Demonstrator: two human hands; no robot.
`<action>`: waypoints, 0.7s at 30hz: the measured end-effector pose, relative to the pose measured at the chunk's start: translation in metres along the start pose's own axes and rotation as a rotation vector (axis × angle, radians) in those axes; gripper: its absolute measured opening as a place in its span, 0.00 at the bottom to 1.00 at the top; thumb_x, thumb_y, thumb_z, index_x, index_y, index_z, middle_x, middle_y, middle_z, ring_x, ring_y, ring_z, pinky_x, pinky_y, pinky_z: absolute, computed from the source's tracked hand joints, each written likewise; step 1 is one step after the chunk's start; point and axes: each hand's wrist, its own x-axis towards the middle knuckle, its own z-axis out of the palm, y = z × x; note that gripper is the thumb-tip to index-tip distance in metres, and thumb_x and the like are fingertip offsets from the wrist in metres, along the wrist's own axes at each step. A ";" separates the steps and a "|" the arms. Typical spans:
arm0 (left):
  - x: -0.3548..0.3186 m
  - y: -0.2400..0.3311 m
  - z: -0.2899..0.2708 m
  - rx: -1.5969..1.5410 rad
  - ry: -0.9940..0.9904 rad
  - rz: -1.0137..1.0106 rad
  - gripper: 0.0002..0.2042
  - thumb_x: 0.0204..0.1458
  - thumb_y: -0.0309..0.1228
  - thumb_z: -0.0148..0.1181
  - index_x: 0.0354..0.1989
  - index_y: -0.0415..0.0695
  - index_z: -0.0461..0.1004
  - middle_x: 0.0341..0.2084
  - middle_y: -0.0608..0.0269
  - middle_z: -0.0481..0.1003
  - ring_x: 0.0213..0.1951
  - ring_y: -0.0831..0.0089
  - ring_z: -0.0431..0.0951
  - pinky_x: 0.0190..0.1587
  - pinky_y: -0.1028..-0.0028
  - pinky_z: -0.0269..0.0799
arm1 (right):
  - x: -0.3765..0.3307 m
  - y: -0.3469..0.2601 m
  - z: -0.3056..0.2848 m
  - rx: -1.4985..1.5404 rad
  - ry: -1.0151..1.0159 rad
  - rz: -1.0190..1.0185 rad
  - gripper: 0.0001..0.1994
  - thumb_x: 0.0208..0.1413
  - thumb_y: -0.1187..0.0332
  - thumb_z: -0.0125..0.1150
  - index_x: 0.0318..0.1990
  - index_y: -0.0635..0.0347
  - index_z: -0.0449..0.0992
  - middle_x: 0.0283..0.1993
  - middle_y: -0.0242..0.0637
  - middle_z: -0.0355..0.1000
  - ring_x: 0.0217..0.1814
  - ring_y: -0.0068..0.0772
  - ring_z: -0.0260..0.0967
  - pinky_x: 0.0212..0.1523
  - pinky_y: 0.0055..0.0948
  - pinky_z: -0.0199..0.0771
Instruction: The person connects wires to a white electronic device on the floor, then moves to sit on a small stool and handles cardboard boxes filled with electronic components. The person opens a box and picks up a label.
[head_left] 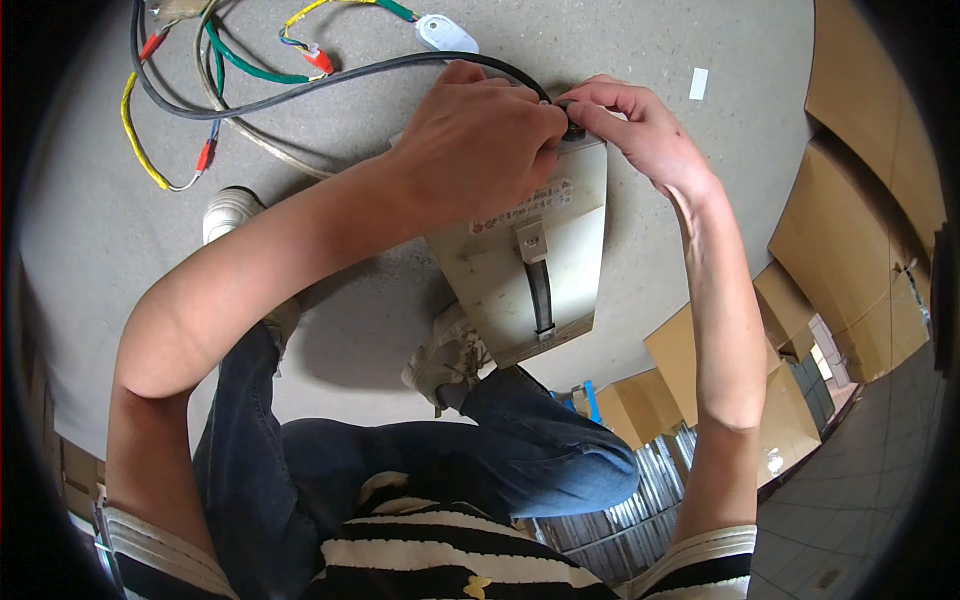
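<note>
An off-white metal box (574,240) with a black strap handle (541,292) stands on the floor between my feet. A black cable (400,66) arcs in from the left to the far end of the box. There, the thumb and fingers of my right hand (640,128) pinch a small dark round connector (573,112). My left hand (490,140) is closed over the box's far edge, right beside that connector. Its fingertips are turned away, so what they grip is hidden. Part of the box's far end is also covered by this hand.
Yellow and green wires with red connectors (318,60) lie on the floor at the far left, with a grey cable (262,142). A white oval plastic piece (447,34) sits beyond the box. Cardboard boxes (850,240) and silvery packs (630,500) stand to the right.
</note>
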 end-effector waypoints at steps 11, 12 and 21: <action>-0.001 -0.001 0.003 0.016 0.020 -0.008 0.05 0.45 0.31 0.52 0.28 0.44 0.70 0.24 0.63 0.70 0.33 0.65 0.71 0.45 0.63 0.56 | -0.008 -0.002 0.021 -0.709 0.359 -0.174 0.10 0.48 0.66 0.55 0.35 0.62 0.76 0.35 0.32 0.71 0.39 0.23 0.66 0.42 0.23 0.64; -0.001 -0.001 0.003 0.023 0.023 -0.011 0.05 0.45 0.31 0.52 0.28 0.44 0.70 0.24 0.63 0.70 0.34 0.65 0.71 0.45 0.63 0.56 | -0.008 -0.003 0.022 -0.797 0.382 -0.205 0.10 0.49 0.66 0.55 0.35 0.62 0.75 0.34 0.31 0.71 0.39 0.22 0.66 0.42 0.22 0.64; 0.000 -0.003 0.003 0.004 0.002 -0.021 0.06 0.44 0.32 0.53 0.26 0.43 0.69 0.23 0.62 0.70 0.32 0.65 0.70 0.44 0.65 0.57 | 0.005 -0.003 -0.011 -0.047 -0.187 0.116 0.14 0.54 0.67 0.50 0.45 0.65 0.71 0.38 0.30 0.71 0.41 0.18 0.65 0.46 0.19 0.63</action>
